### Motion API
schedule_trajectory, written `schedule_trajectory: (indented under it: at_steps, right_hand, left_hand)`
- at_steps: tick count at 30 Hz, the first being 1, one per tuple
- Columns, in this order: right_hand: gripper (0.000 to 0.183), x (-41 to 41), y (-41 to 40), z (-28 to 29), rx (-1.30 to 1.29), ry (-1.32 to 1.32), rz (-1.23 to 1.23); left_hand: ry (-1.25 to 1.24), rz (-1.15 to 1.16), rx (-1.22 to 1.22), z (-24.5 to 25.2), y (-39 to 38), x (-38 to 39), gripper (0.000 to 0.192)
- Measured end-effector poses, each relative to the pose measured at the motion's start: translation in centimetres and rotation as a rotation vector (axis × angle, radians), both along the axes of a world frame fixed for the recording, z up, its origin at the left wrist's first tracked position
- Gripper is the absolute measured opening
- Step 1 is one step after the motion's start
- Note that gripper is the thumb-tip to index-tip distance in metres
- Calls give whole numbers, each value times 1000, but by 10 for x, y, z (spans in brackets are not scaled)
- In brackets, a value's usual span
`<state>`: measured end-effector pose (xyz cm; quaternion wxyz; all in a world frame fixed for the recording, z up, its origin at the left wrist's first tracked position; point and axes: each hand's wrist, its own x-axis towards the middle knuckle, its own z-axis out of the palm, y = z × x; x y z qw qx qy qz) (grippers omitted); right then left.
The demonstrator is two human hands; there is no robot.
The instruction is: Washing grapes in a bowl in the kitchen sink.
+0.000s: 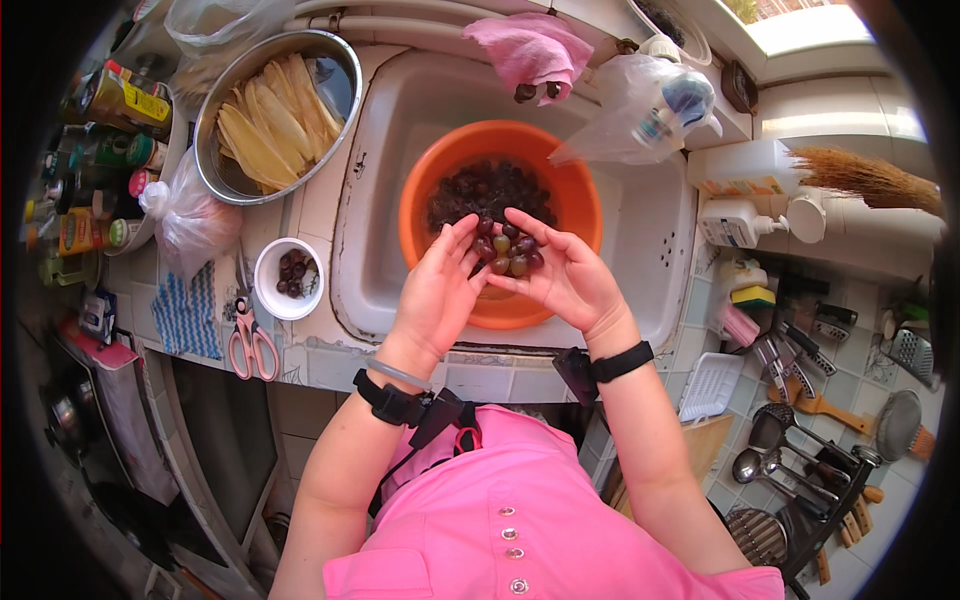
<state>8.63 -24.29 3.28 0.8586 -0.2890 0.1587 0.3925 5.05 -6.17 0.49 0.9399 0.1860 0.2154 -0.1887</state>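
Over the near part of an orange plastic basin (585, 187), my two hands cup a small cluster of grapes (510, 247), mostly purple with some greenish ones. My left hand (435, 292) supports the left side, its fingers curled against the grapes. From the right, my right hand (577, 281) holds them with thumb and fingers spread around the cluster. More dark grapes (491, 184) fill the far part of the basin, which stands in a white sink (637, 247). A white bowl (262, 296) with a few dark grapes and stems sits left of the sink.
Pink-handled scissors (253, 345) and a blue-striped cloth (187, 311) lie on the left counter. Behind them is a metal pot (354, 112) holding corn husks. A plastic bag (630, 120) hangs over the sink's back right. Soap bottles (731, 223) stand right of it.
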Motion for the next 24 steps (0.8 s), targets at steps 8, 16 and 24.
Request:
schedule_trajectory:
  at_steps: [8,16,24]
  right_hand:
    - [63,-1,-4,-4,-224,-115,14]
    - [66,39,-7,-70,-1096,-349,260]
    - [72,92,66,-92,-1651,-536,758]
  left_hand:
    - [58,6,37,-9,-1,-4,55]
    - [-23,-157,328,23,39,-46,48]
    - [97,-158,520,13,51,-82,32]
